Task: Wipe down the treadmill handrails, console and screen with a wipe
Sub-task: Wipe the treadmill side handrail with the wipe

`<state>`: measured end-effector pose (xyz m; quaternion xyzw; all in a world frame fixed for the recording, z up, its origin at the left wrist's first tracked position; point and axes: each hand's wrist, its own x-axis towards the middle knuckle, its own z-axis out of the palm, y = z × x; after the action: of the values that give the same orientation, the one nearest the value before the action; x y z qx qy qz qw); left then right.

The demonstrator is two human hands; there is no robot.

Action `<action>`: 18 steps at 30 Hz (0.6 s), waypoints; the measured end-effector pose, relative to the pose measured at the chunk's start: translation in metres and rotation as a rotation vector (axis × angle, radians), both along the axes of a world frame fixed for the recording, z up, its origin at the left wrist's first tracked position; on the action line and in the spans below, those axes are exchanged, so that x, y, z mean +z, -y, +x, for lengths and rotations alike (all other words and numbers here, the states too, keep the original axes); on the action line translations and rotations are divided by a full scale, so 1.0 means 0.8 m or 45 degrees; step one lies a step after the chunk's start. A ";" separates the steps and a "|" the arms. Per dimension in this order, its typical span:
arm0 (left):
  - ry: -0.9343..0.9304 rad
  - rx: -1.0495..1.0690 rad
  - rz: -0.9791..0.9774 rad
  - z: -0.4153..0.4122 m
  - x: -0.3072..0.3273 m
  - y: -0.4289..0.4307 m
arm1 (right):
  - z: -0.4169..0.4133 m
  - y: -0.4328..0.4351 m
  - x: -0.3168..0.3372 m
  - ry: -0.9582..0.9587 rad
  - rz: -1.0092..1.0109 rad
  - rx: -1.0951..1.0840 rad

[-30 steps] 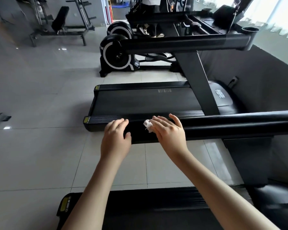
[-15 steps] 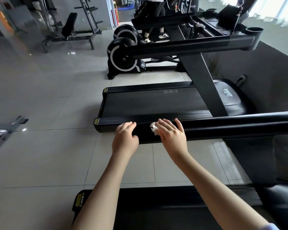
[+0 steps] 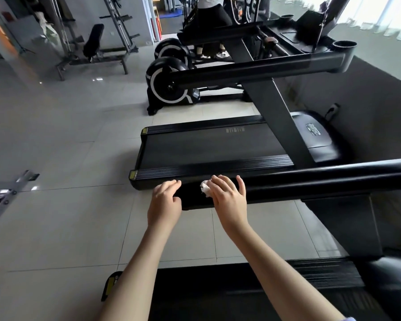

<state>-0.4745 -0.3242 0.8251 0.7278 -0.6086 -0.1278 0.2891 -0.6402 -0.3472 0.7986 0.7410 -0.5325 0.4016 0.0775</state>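
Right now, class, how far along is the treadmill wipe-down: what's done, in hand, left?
Done: nothing tells; the handrail shows no streaks. In hand: the right hand presses the wipe on the rail's end, which the left hand grips. Left: the rail's stretch rightwards; this treadmill's console and screen, out of view.

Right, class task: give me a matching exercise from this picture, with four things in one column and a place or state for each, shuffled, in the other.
Column A
1 left hand
2 right hand
3 wipe
4 weight bench

Column B
a white and crumpled
b far back on the left
c curled over the end of the handrail
d pressing flat on the wipe

Pairs: 1-c, 2-d, 3-a, 4-b
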 end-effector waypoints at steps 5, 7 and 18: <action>-0.024 -0.063 -0.106 0.014 -0.012 0.004 | 0.009 -0.009 0.002 0.016 -0.045 -0.137; -0.028 -0.116 -0.146 0.021 -0.017 0.007 | 0.016 -0.012 0.001 -0.048 0.045 -0.250; 0.021 -0.592 -0.214 0.069 -0.015 0.038 | 0.101 -0.052 -0.008 0.735 0.273 -0.611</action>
<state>-0.4193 -0.3545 0.8134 0.5426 -0.7705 -0.1338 0.3066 -0.5597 -0.3060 0.7924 0.4558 -0.7296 0.5060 -0.0619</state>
